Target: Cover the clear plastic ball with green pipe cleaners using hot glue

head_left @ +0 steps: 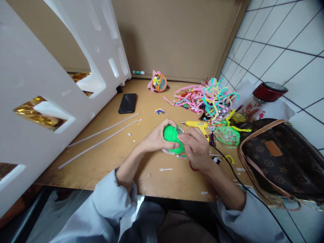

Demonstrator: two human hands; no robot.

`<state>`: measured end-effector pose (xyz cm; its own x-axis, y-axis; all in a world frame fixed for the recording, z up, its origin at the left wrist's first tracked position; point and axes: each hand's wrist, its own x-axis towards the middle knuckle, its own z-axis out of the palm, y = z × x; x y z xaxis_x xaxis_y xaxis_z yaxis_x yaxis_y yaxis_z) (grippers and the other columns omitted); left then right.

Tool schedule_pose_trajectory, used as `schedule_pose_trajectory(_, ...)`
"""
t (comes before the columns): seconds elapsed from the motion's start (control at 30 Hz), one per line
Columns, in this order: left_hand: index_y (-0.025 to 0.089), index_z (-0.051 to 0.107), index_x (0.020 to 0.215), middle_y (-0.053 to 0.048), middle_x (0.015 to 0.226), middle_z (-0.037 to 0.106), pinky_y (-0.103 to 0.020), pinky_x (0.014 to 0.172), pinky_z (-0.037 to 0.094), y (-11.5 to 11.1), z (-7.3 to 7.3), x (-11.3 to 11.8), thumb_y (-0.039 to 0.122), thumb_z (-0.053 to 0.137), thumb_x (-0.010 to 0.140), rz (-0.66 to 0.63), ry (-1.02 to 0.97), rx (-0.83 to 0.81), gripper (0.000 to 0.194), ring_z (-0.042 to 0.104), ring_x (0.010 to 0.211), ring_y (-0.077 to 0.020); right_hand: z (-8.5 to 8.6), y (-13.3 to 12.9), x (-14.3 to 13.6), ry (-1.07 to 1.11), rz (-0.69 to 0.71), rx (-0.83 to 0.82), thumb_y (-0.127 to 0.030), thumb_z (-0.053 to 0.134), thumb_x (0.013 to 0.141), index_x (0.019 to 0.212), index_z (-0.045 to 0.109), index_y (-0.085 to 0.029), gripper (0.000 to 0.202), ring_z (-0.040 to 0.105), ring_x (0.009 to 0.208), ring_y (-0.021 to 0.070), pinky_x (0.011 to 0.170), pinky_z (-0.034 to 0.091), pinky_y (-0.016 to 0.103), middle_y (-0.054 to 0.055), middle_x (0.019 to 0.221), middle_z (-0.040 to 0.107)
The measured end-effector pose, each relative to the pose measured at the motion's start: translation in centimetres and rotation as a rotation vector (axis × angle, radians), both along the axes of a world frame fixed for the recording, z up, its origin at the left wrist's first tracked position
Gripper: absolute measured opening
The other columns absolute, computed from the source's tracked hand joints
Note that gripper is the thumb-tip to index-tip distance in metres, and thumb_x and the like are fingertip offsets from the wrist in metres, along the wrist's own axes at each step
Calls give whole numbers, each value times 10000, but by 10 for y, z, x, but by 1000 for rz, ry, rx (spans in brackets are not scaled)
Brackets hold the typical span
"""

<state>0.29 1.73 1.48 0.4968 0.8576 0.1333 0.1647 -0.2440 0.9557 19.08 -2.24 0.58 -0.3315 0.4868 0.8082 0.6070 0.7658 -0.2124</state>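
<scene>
A bright green ball (pixel 172 135), wound with fuzzy strands, sits in my left hand (pixel 157 137), whose fingers and thumb wrap around it. A greyish patch shows at its upper right. My right hand (pixel 196 145) is closed in a pinch against the ball's right side; what its fingertips grip is hidden. Just beyond that hand lies a yellow hot glue gun (pixel 197 125) with a black cord. To its right is a clear round piece with green strands (pixel 227 136). Pink bits poke out beneath the ball.
Pipe cleaners (pixel 210 96) lie heaped at the back right, near a red-lidded jar (pixel 269 91) and a brown handbag (pixel 275 158). A pink-and-orange figure (pixel 158 81) stands behind. A black phone (pixel 127 103), two glue sticks (pixel 101 133) and white foam (pixel 83 111) are left.
</scene>
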Motion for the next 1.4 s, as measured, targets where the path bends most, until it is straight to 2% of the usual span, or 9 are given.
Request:
schedule_pose_trajectory(0.2, 209, 506, 1016, -37, 1107, 581, -314, 838, 480, 1, 2, -1, 279, 855, 547, -30, -24, -33, 589, 564, 986, -204, 2, -1, 3, -55, 73, 14, -100, 448, 920, 965, 660, -201, 239, 571, 810, 200, 729, 471, 344, 65, 858, 652)
schedule_pose_trajectory(0.37, 212, 502, 1033, -58, 1163, 588, -347, 889, 484, 2, -1, -1, 295, 851, 571, -33, -33, -37, 584, 581, 1051, -233, 0, 0, 6, -86, 54, -9, -90, 458, 879, 981, 643, -207, 242, 561, 836, 204, 747, 467, 349, 66, 890, 633)
schedule_pose_trajectory(0.57, 203, 574, 1053, -83, 1219, 557, -423, 1032, 431, 4, -7, -1, 393, 848, 629, 29, 11, 192, 540, 531, 1188, -273, 1, 1, 7, -74, 27, -24, -76, 482, 867, 967, 641, -180, 215, 542, 829, 216, 724, 457, 350, 82, 884, 621)
schedule_pose_trajectory(0.7, 204, 624, 1072, -82, 1135, 582, -435, 1001, 455, 4, -7, -2, 480, 834, 668, 75, 61, 347, 532, 559, 1128, -272, 1, 1, 7, -58, 20, -19, -86, 466, 899, 985, 636, -190, 217, 544, 831, 212, 723, 459, 345, 77, 882, 613)
schedule_pose_trajectory(0.87, 193, 586, 1180, -92, 1162, 641, -397, 942, 500, -1, -1, -1, 500, 825, 690, 124, 75, 367, 626, 611, 1068, -254, 1, 1, 8, -69, -10, -22, -97, 472, 910, 991, 631, -203, 208, 546, 829, 207, 720, 457, 341, 68, 878, 607)
schedule_pose_trajectory(0.97, 183, 612, 1115, -87, 1104, 667, -384, 920, 510, -2, -1, -1, 494, 819, 710, 142, 86, 409, 552, 626, 1036, -243, 1, 1, 8, -66, -10, -22, -103, 471, 913, 995, 630, -200, 204, 543, 829, 208, 724, 458, 343, 69, 881, 607)
schedule_pose_trajectory(1.1, 179, 653, 1041, -94, 1086, 667, -400, 954, 505, -1, -3, 0, 466, 797, 761, 100, 63, 492, 427, 630, 1055, -235, 0, 2, 9, -50, -9, -28, -99, 465, 910, 992, 638, -191, 212, 545, 827, 209, 725, 458, 343, 70, 876, 604)
schedule_pose_trajectory(1.4, 204, 644, 1174, -103, 1201, 656, -404, 1014, 492, -4, 1, -2, 440, 702, 866, 41, 130, 510, 392, 624, 1133, -241, -2, 3, 10, -26, -12, -46, -106, 478, 908, 996, 651, -187, 210, 548, 824, 208, 726, 458, 344, 73, 883, 611)
